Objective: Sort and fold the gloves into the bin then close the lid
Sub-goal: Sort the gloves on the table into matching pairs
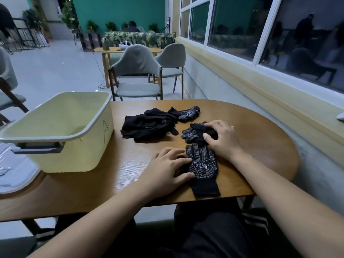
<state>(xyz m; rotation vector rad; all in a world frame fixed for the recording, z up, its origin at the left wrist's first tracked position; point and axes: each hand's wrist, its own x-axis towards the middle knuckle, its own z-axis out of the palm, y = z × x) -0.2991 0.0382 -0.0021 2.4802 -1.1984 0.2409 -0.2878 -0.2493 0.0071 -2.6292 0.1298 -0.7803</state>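
One brown wooden table (260, 146) fills the head view. At nine o'clock on it stands the pale yellow bin (55, 161), top open, marked A. A pile of black gloves (149, 125) lies at twelve o'clock, near the bin. A dotted glove (202, 168) lies flat at six o'clock by the table edge; the left hand (165, 170) rests spread on its left side. At one o'clock from it, the right hand (221, 138) presses spread fingers on a second glove (191, 135). Beyond stand grey chairs (137, 71) at twelve o'clock and dark windows (242, 25) at two.
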